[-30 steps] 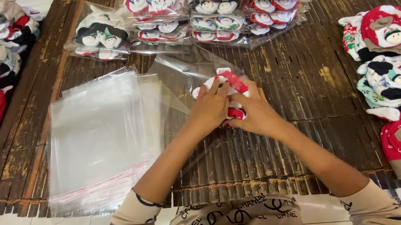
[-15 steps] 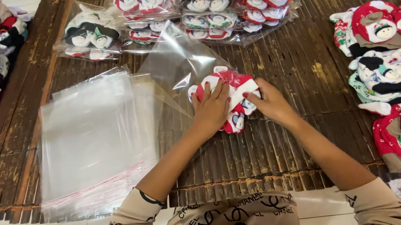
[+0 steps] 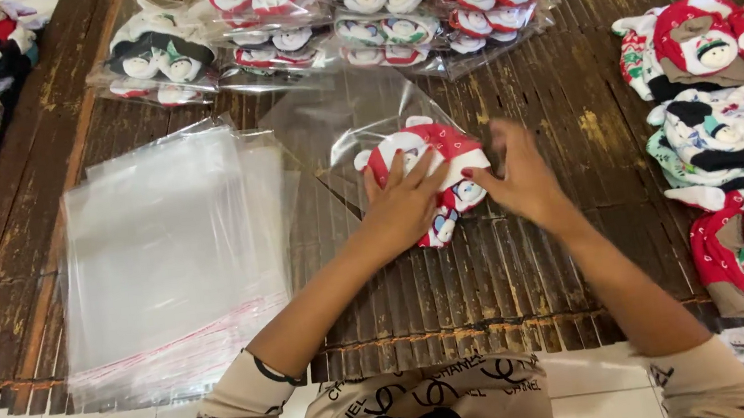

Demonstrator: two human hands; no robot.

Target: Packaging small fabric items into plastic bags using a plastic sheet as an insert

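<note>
You are midway through bagging: your left hand (image 3: 406, 203) lies flat, fingers spread, on the folded red-and-white socks (image 3: 431, 167), which sit half inside the mouth of the clear plastic bag (image 3: 353, 122) on the slatted wooden surface (image 3: 528, 266). Your right hand (image 3: 517, 174), blurred and with a loose open grip, touches the bundle's right edge. Next, I judge, the socks need sliding fully in, away from you.

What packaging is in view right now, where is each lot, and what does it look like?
Open clear bag: mat centre, flat, red-and-white socks going in under both hands.
Stack of empty bags: left, flat, clear, reddish strip at the near edge.
Filled packs: far edge, clear, overlapping, holding patterned socks.
No labels, signs or screens.
</note>
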